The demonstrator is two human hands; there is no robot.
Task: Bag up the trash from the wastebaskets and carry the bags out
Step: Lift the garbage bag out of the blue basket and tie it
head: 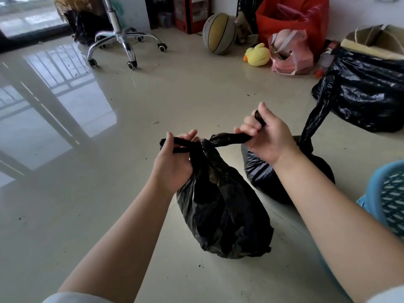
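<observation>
Tightly, both hands' fingers around the black bag's twisted ends, left and right.

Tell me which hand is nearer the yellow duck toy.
Right. The right hand is below the yellow duck toy, slightly right; the left hand is farther down-left.

I see a glossy pale tile floor carrying three black trash bags: one nearest me, one just behind it, a bulky one far right. A basketball, yellow plush duck, pink bag and chair base rest farther back.
</observation>
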